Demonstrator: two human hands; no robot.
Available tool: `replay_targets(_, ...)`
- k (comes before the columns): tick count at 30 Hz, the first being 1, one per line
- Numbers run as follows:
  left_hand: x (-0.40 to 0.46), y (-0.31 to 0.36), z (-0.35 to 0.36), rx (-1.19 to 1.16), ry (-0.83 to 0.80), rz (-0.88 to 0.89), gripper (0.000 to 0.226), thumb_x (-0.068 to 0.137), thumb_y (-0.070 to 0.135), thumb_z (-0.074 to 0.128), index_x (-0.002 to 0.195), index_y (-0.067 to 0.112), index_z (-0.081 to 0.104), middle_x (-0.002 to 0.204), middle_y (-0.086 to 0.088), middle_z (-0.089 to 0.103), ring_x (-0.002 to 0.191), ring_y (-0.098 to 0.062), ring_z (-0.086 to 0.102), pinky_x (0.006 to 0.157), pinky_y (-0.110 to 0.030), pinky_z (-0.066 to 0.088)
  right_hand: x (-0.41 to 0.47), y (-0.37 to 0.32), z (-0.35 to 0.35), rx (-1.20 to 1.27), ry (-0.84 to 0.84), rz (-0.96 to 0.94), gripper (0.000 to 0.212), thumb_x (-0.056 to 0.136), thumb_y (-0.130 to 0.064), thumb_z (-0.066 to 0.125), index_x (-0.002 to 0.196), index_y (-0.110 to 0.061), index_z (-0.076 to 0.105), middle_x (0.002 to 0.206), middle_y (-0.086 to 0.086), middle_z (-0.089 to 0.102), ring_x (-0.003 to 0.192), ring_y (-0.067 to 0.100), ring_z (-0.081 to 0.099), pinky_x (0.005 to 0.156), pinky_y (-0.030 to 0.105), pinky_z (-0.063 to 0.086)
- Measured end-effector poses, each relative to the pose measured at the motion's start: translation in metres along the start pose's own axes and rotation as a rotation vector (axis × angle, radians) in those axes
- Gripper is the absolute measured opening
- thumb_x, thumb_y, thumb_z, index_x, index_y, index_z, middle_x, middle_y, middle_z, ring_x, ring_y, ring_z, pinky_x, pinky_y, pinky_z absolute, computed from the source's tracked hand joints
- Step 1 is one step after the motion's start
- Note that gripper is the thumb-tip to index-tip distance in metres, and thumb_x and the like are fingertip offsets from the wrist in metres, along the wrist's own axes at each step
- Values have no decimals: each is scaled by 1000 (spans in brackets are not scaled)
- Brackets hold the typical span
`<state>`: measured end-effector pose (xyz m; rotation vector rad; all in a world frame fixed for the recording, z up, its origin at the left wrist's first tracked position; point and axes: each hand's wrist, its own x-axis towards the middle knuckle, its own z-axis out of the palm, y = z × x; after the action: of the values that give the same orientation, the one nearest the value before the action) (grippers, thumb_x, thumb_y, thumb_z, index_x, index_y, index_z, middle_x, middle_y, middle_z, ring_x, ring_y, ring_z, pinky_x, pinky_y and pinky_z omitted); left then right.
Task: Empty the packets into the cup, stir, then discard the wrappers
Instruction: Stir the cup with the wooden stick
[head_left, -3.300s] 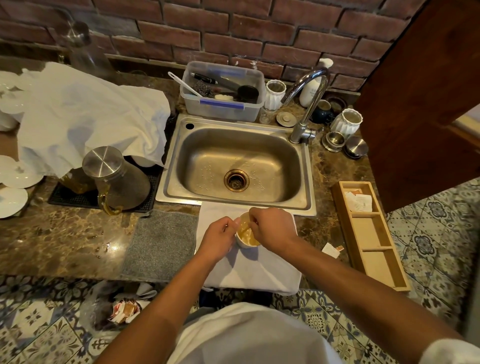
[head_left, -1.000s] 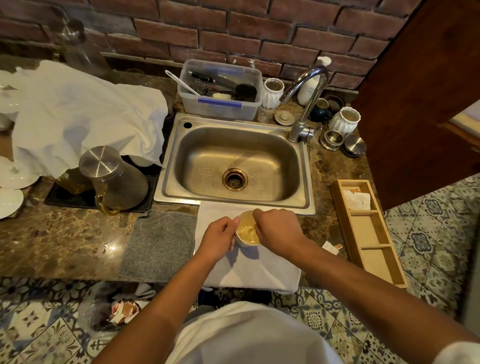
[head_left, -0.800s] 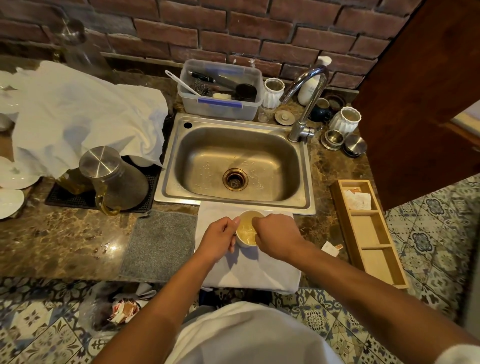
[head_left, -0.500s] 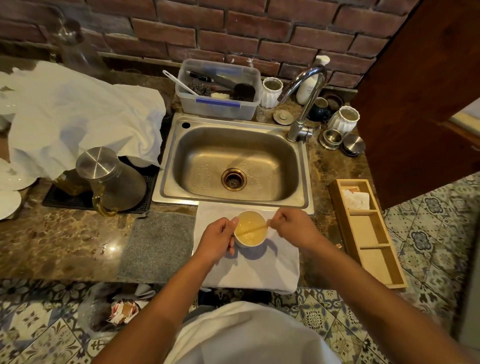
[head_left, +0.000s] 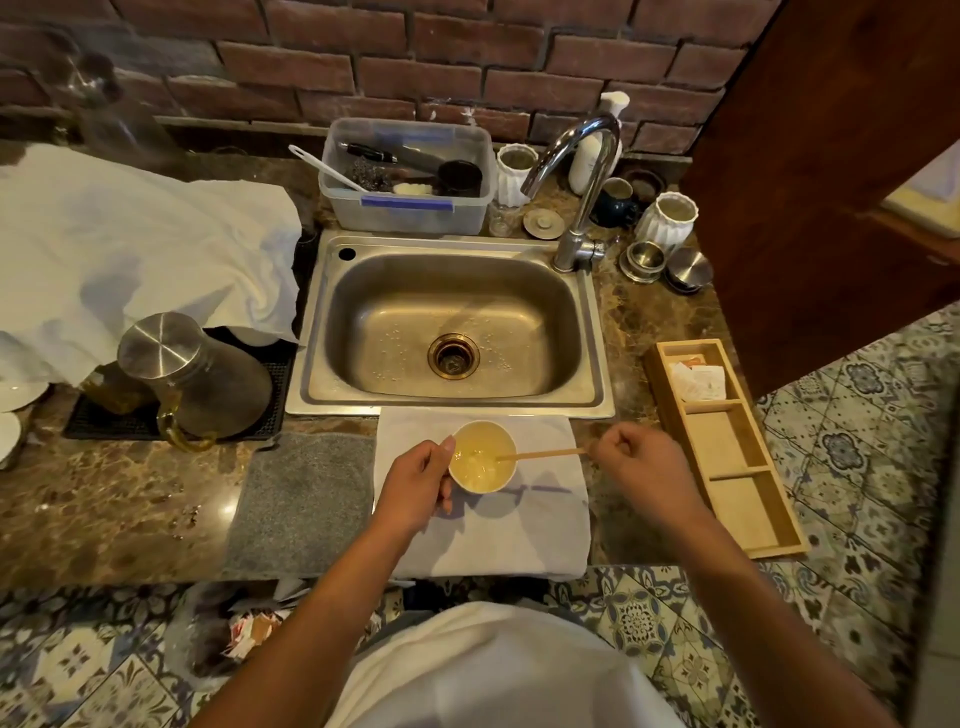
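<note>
sink (head_left: 447, 332) | tap (head_left: 576, 176) | lidded jug (head_left: 192, 374) left | grey mat (head_left: 304, 499) | tub (head_left: 408, 176), possibly utensils

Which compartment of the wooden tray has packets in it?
The far compartment of the wooden tray, nearest the brick wall; the other two hold nothing.

My small white cup (head_left: 483, 457) stands upright on a folded white cloth (head_left: 498, 525) just in front of the sink, holding pale yellow liquid. A thin wooden stir stick (head_left: 543, 454) lies nearly level, its tip in the cup. White packets (head_left: 698, 382) sit in the wooden tray's far compartment.
</note>
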<state>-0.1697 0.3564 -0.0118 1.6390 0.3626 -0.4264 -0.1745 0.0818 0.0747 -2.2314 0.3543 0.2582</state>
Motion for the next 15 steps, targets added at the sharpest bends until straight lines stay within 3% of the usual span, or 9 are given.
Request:
replay_targets(2,-1,2,0,-1,5,1,44,105,35,55,71,8,50,49,-2,55,41,-13,52,42,-22,44,-2,14,-12,79,46,64,29,93,-31,66,68,-17,65,58,-4,62,51,1,53,57,32,45)
replay_targets(4,-2,4,1,6,16,-6,43,105,34,55,70,9,51,50,-3,55,42,-14,51,42,-23,44,-4,27,-20,270,34,157,35,96,-34,64,66,-17,62,53,-5,55,48,10,49,52,30,41)
replay_targets(10,-3,7,0,13,27,-18,43,105,36,55,69,11,54,51,-2,58,44,-12,53,44,-24,45,-17,64,-14,920,-123,402,27,104,-25,52,85,-15,68,60,0,49,44,10,39,37,21,30)
replay_targets(12,-3,7,-1,6,23,-12,43,104,34,56,69,10,55,51,-3,59,44,-13,53,43,-24,45,-19,71,-1,1020,-141,448,22,103,-20,52,90,-9,66,58,1,48,41,10,39,35,21,29)
replay_targets(15,-3,9,-1,39,32,-3,43,105,34,56,69,10,56,50,-1,60,42,-11,54,42,-21,44,-21,78,23,985,-112,494,16,99,-14,57,90,-6,66,55,3,47,36,10,36,32,21,27)
